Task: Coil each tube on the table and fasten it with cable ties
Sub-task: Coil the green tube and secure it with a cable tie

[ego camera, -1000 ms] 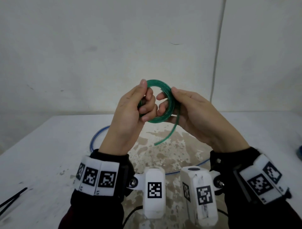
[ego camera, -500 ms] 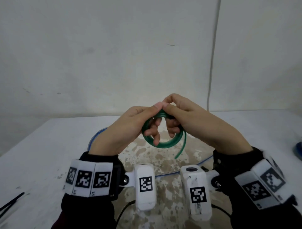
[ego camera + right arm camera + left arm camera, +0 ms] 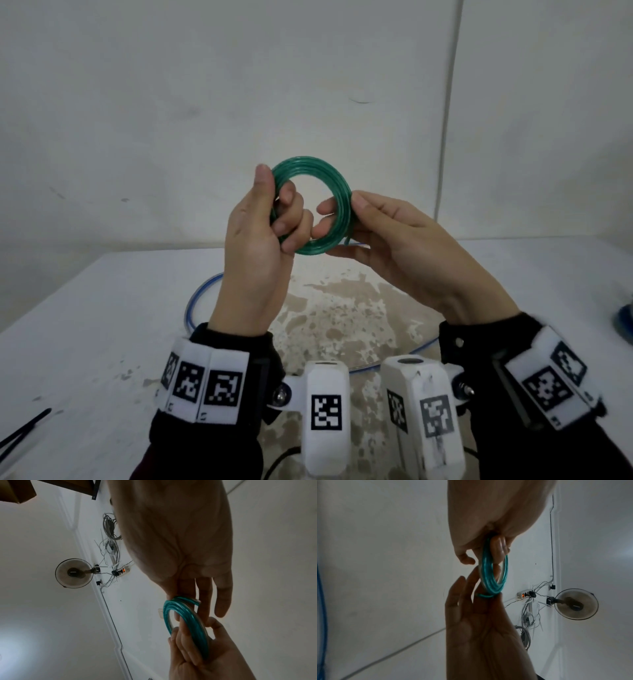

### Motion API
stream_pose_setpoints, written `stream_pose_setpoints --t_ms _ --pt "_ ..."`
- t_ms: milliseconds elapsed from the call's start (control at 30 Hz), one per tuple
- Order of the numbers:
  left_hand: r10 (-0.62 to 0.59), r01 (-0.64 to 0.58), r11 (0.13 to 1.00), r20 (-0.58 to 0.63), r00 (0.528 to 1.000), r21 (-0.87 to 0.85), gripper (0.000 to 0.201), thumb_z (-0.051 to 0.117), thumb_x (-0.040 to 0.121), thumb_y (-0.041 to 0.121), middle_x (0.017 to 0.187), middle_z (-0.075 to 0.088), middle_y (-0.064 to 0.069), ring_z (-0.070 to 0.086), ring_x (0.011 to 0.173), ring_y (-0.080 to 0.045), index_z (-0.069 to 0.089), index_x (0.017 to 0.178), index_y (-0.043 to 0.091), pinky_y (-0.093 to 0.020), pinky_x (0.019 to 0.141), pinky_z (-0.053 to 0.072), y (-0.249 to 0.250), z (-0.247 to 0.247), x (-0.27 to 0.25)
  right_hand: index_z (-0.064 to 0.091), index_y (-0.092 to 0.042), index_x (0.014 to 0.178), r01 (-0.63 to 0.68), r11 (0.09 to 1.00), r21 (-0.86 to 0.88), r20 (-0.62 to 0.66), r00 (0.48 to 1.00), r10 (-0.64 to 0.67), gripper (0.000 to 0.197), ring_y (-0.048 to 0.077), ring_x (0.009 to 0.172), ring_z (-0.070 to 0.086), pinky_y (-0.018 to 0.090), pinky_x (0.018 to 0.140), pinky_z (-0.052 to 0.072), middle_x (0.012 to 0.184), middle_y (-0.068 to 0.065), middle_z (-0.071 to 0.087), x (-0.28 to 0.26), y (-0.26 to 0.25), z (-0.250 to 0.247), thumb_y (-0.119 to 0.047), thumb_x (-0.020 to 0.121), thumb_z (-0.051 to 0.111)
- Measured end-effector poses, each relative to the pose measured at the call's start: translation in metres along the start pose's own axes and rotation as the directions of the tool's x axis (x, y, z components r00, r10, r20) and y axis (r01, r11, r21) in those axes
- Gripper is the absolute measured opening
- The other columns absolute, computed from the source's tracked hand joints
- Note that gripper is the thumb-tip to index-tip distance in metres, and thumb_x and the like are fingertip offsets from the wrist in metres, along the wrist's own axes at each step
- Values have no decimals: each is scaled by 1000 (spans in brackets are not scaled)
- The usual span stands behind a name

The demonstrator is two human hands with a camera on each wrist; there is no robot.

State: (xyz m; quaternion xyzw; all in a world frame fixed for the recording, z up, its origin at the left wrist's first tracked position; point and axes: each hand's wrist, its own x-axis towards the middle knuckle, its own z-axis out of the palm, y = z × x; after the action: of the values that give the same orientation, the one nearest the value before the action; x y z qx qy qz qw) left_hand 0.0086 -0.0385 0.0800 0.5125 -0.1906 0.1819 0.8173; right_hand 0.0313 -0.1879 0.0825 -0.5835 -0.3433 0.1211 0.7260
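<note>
Both hands are clamped on the translucent green plastic tube [image 3: 313,205], wound into a small ring and held up above the white counter [image 3: 85,325]: left hand [image 3: 255,240] pinches its left rim, right hand [image 3: 397,246] its right. The ring faces the head camera. The black cable ties [image 3: 24,428] lie far left, nearer the left hand. Only the right wrist view shows the tube's cut end resting on the fingers [image 3: 204,596].

The coiled tube [image 3: 313,205] is held up above the bench [image 3: 102,325], between the left hand [image 3: 260,240] on its left side and the right hand [image 3: 404,246] on its right. A second tube [image 3: 205,298] lies looped on the bench below the hands. Cable ties [image 3: 24,428] lie at the near left edge.
</note>
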Motion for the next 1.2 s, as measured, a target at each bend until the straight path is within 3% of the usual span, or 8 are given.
stream_pose_setpoints --t_ms 167,300,400,500,567,700,967,1200 --pt "-140 142 990 97 985 -11 43 23 100 26 47 30 1 34 42 -16 40 63 11 -24 52 35 0 1 -2 57 -11 87 48 998 -31 -104 993 -51 36 9 64 47 20 71 47 62 -4 50 1 -1 -3 -20 104 28" --pt "-315 270 931 168 934 248 38 40 90 38 45 33 2 40 40 -18 46 65 10 -39 78 39 2 -4 -3 58 -10 83 15 948 -317 -122 991 -57 37 7 57 39 19 65 41 54 -9 38 0 1 -5 -21 104 29" --pt "-390 296 876 197 899 380 36 40 94 35 46 34 5 39 41 -16 51 74 6 -46 86 38 4 -10 -5 60 -9 83 11 901 -434 -86 995 -53 36 5 57 39 19 65 41 54 -8 38 0 3 -7 -22 104 33" --pt "-352 254 872 174 920 419 33 35 101 30 49 29 9 31 43 -12 49 86 3 -41 76 31 3 -12 -6 66 -12 82 -13 909 -416 -130 990 -45 35 9 57 43 23 65 42 55 -4 47 1 7 -8 -27 101 41" --pt "-287 204 877 133 949 435 33 34 103 29 53 21 5 26 43 -12 46 81 6 -27 63 32 0 -8 -5 68 -12 79 -51 937 -346 -217 976 -27 38 10 55 50 19 61 46 55 -1 55 2 9 -7 -33 99 44" --pt "-182 155 905 31 983 395 35 36 103 28 50 22 8 21 42 -10 43 75 8 -17 45 23 -5 0 -4 64 -10 84 -115 964 -238 -207 976 65 44 12 60 56 20 65 51 60 4 61 4 11 -4 -32 103 31" --pt "-101 90 912 5 995 400 36 33 104 25 45 28 10 29 38 -11 45 75 6 -17 44 29 7 2 -15 53 -10 77 -73 987 -143 -164 985 49 39 14 60 49 29 80 52 50 -7 43 5 11 6 -27 104 31" --pt "-29 42 874 -34 999 485 38 31 103 22 51 44 0 50 48 -18 51 78 2 -20 58 45 51 -34 -73 47 -14 69 -74 991 -114 -51 996 69 40 11 54 42 23 67 46 51 -8 33 5 28 67 -33 103 33"
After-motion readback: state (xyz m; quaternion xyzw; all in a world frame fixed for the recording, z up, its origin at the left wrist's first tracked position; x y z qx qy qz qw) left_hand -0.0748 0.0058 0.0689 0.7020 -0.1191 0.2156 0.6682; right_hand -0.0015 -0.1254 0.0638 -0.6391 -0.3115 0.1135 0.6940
